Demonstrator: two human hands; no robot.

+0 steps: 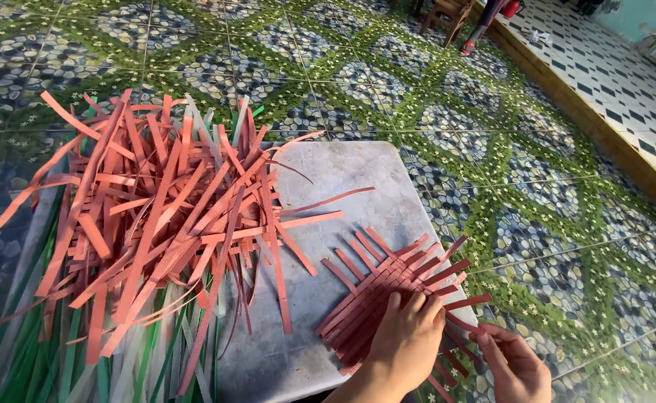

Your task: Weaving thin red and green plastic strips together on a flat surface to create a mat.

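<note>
I see a tiled floor (387, 89) filling most of the frame, patterned in green, blue and white with small flowers. In the upper right a wooden threshold strip (589, 112) runs diagonally, and beyond it lies a second floor (604, 67) of white tiles with dark diamonds. At the top edge, right of centre, I make out the legs of 1 wooden chair (447, 15) and 1 red object (512, 7) too cropped to identify.

Lower centre, 1 pale, worn slab (343, 186) rests on the tiles as the work surface. On its left part and spilling past it sits 1 big loose heap of red strips (163, 201); they overlap too much for me to count. Beneath the heap, in the lower left, 1 layer of green and whitish strips (66, 358) fans out, also beyond counting.

On the slab's lower right corner lies 1 woven red mat (395, 280), strips crossing diagonally, with loose ends sticking out toward the upper left and right; I count about 6 ends on the right side.

I see 2 hands at the bottom edge. The left hand (406, 339) lies flat with its fingers pressed onto the mat, pinning it down. The right hand (511, 362) is just beside the mat's lower right edge, fingers curled at the red strip ends (458, 328) there; I cannot tell if it actually pinches one.
</note>
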